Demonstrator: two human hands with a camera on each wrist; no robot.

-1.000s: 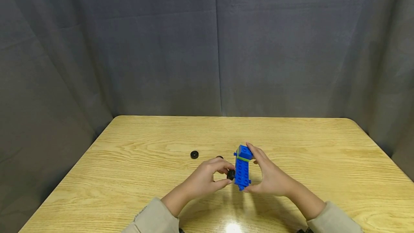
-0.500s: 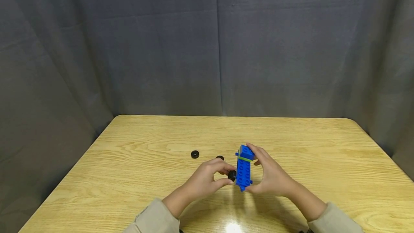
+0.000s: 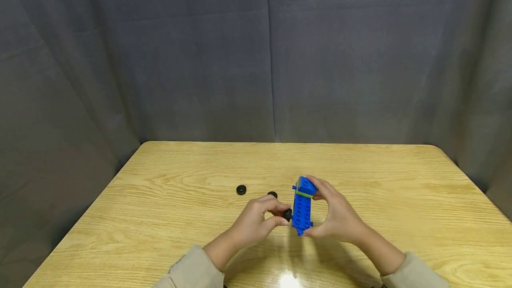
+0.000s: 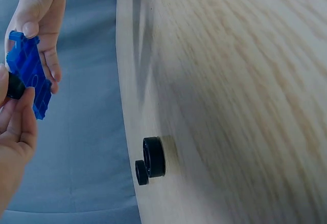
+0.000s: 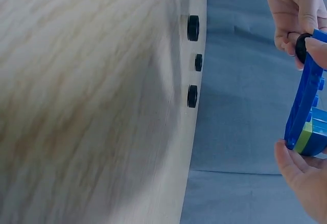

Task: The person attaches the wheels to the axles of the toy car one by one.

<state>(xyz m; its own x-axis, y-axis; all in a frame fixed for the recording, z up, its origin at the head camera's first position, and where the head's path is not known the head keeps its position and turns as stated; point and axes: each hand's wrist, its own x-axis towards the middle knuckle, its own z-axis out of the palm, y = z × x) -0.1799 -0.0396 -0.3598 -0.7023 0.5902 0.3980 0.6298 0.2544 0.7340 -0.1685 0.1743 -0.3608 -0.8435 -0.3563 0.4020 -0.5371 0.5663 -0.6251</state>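
Observation:
My right hand (image 3: 338,214) grips a blue toy car chassis (image 3: 302,212) by its two ends, thumb at the near end and fingers at the far end. The chassis is studded, with a blue block and a lime-green strip at the far end and small pegs on its sides. It is held above the table. My left hand (image 3: 258,217) pinches a black wheel (image 3: 287,214) between thumb and fingers at the near left side peg. In the left wrist view the wheel (image 4: 15,86) is right against the chassis (image 4: 30,70); whether the peg sits in it I cannot tell.
Two black wheels, one to the left (image 3: 241,190) and one just behind my left hand (image 3: 272,194), lie on the wooden table (image 3: 180,172). The right wrist view shows a third wheel (image 5: 192,28) on it. A grey curtain (image 3: 200,79) hangs behind the table.
The chassis has shifted slightly right, with its far end tilting a little. The wheel in my left hand has turned slightly and stays beside the peg.

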